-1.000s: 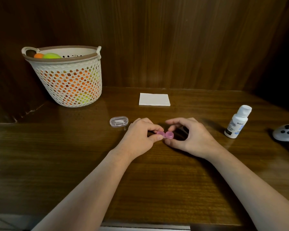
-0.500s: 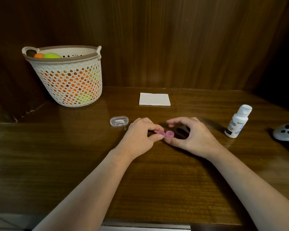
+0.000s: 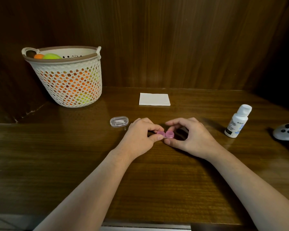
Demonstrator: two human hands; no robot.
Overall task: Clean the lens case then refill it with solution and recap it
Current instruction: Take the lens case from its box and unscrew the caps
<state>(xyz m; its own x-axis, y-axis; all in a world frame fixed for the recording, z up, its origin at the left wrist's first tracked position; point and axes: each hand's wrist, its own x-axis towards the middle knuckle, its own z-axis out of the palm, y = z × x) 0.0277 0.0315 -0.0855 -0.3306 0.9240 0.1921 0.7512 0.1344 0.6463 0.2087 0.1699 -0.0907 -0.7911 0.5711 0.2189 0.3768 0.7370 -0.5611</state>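
While the left hand (image 3: 138, 137) pinched the small pink plastic lens case (image 3: 165, 134) mid-worktop, both caps stayed on. The right hand (image 3: 188, 139) curled loosely around its other end, thumb touching.

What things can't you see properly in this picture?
- Lens case: its left cap is partly covered by the left hand; whether it holds liquid is hidden by the caps.
- Bottle: label print too small to read.
- Controller: cut off by the right edge.
- Basket: most contents hidden behind its wall.
- Right hand: whether it touches the case is unclear.
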